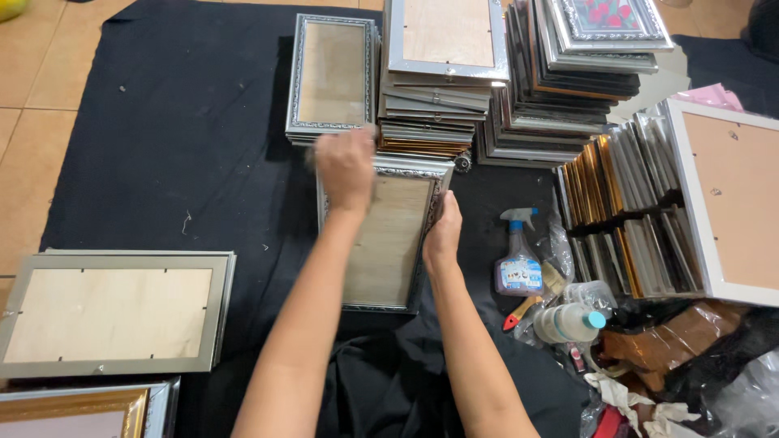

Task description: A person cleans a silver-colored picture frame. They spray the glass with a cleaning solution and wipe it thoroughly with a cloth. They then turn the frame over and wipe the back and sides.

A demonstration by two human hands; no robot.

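Head view, looking down at a black cloth (162, 162) spread over a tiled floor.

Item in hand: one silver ornate picture frame (389, 235), lying face down on the cloth at centre, its brown backing board upward. The left hand (346, 169) is blurred, resting over the frame's upper left corner; whether its fingers grip the edge cannot be told. The right hand (444, 231) is pressed against the frame's right edge, fingers curled on the moulding. The hands are apart, one at each side of the frame.

Adjacent stock: a second silver frame (333, 77) face down just beyond the held one; tall stacks of frames (519, 89) behind, the right-hand pile topped by a frame with a red flower print (608, 18). To the right, frames standing on edge in a rack-like row (625, 219), closed off by a large white frame (726, 195). At lower left, a grey frame pile (114, 312) and the corner of a gold frame (77, 414).

Supplies: spray bottle (518, 264), small brush with red handle (527, 304), white bottle with teal cap (572, 322), crumpled paper and plastic wrap (649, 397).

Progress, as judged: one frame under the hands, backing in place; a few frames set aside at left; the great bulk sits in the stacks, apparently waiting.
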